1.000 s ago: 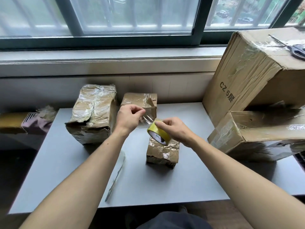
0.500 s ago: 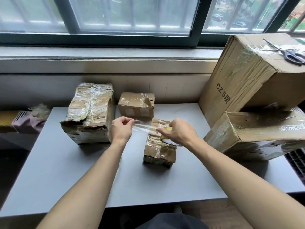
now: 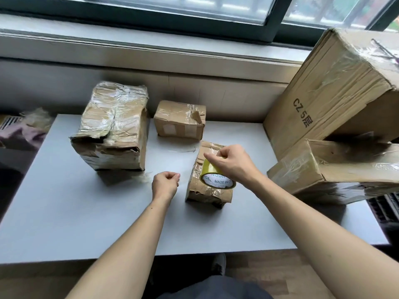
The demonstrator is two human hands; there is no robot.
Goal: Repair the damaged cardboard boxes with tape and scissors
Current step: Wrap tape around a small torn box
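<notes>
Head view: the right hand (image 3: 232,165) is gripping the yellow tape roll (image 3: 212,176) against the top of the small box (image 3: 208,189) on the grey table (image 3: 86,212), fingers curled over the roll. The left hand (image 3: 165,184) is hanging just left of that box with fingers curled in; clear tape between hand and roll is too faint to make out, so I cannot tell whether it is pinching anything. Two more taped boxes, a battered one (image 3: 112,128) and a smaller one (image 3: 179,119), are sitting farther back. Two big cartons (image 3: 332,93) are stacked at the right.
</notes>
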